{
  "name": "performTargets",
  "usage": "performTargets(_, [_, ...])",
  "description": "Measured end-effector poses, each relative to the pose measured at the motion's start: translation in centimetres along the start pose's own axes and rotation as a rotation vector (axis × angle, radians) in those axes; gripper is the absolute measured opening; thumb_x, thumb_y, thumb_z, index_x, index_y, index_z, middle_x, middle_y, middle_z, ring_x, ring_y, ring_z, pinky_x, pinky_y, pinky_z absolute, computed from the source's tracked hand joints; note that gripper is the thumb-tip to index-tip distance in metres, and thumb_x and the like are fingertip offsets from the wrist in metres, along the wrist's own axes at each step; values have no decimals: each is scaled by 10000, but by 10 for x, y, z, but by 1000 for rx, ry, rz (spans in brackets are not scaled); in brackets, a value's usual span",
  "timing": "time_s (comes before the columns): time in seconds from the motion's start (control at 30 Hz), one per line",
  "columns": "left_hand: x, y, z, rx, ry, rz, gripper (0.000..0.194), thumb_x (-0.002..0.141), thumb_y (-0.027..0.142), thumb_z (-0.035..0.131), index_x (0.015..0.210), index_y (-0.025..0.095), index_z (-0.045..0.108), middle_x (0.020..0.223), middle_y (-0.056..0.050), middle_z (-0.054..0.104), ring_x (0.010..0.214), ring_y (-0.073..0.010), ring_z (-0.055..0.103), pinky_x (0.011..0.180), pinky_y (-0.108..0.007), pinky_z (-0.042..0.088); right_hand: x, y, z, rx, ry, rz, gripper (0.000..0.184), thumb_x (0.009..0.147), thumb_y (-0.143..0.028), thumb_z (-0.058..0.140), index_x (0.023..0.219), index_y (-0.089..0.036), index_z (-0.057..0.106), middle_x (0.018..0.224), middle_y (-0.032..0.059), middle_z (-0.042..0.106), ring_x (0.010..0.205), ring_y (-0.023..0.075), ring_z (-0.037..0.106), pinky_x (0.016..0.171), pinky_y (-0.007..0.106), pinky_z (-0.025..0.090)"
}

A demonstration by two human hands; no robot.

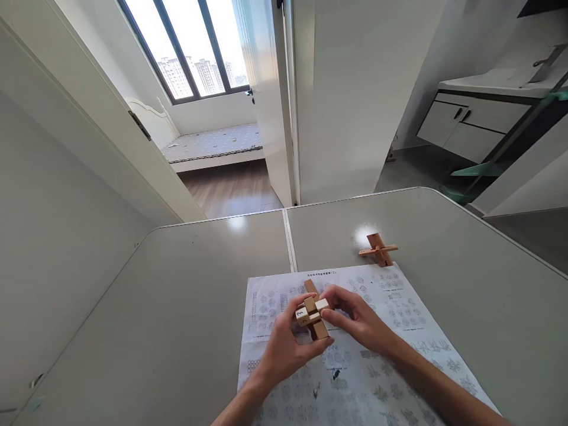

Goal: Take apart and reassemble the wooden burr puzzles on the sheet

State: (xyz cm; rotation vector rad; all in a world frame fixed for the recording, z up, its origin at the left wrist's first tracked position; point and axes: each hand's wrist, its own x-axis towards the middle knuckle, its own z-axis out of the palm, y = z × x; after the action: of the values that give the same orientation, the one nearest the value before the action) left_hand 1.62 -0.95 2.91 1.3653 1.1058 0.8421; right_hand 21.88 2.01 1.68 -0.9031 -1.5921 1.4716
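Several interlocked wooden bars form a small burr puzzle (312,312), raised over the paper between my two hands. One pale bar end carries a dark "3". My left hand (284,349) grips the puzzle from the left and below, thumb at its lower end and fingers at its left side. From the right, my right hand (350,313) pinches the pale bar end with thumb and fingers. Beneath both hands lies a printed instruction sheet (377,331) covered in small diagrams. Parts of the puzzle are hidden behind my fingers.
A reddish-brown wooden cross-shaped puzzle (378,249) rests at the sheet's far edge. The grey table (177,307) has a pale seam and rounded far corners. Beyond it are an open door (268,94), a bed (217,143) and, at the right, a sink cabinet (474,121).
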Motion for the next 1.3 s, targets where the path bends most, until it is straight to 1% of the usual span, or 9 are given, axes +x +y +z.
performTargets(0.17, [4,-4,-3,35,77,23,547,784,332,864,1274,232,644,1110,-68,754,970,-257,715,852,-356,574,-2,2,-2,122,-15,-16,329,988,-560,665,1043,-236,680,772,-11,552,706,176,506,668,302,425])
performTargets(0.3, [9,-13,-12,344,317,95,569,779,342,857,1298,244,647,1028,-54,704,969,-270,656,882,-406,548,0,5,-6,207,141,19,342,1001,-571,641,994,-228,649,659,-42,488,632,161,427,645,302,366])
performTargets(0.43, [13,-22,-21,621,440,199,545,769,245,805,1286,252,631,1280,-95,591,1232,-326,560,1080,-509,474,6,9,-10,343,285,90,379,969,-609,663,978,-231,628,628,-53,454,603,159,399,633,299,373])
performTargets(0.6, [13,-28,-23,794,413,236,614,755,179,747,1338,238,561,1416,-124,527,1360,-365,467,1162,-568,397,9,10,-9,430,322,126,385,937,-594,720,967,-219,642,636,-53,455,592,142,383,625,285,387])
performTargets(0.73, [14,-26,-22,853,392,295,826,831,173,697,1565,250,326,1574,-150,435,1474,-365,389,1202,-575,359,9,9,-8,483,321,131,363,937,-564,739,957,-211,655,648,-49,464,593,136,371,617,279,377])
performTargets(0.9, [19,-19,-21,1087,116,462,689,956,33,512,1572,323,403,1658,-42,448,1590,-314,258,1257,-552,297,10,14,-11,575,339,142,338,925,-533,771,953,-213,666,684,-42,490,598,120,384,601,255,369])
performTargets(1.03, [20,-19,-18,1107,7,536,504,1008,52,518,1440,305,567,1555,-38,572,1538,-302,354,1222,-550,363,13,16,-11,623,349,135,336,904,-524,799,924,-215,669,673,-43,495,580,112,380,587,252,367])
performTargets(1.17, [17,-21,-16,1006,51,534,285,1002,176,665,1265,283,678,1230,-55,734,1302,-299,551,1118,-499,459,13,17,-10,632,341,145,345,885,-527,815,909,-214,674,660,-42,494,572,113,378,572,253,362])
performTargets(1.3, [12,-19,-12,699,149,522,97,1016,265,662,1086,243,726,985,-54,735,998,-244,626,981,-427,511,12,18,-10,627,345,153,325,906,-510,800,923,-213,670,678,-38,505,584,113,378,581,251,363])
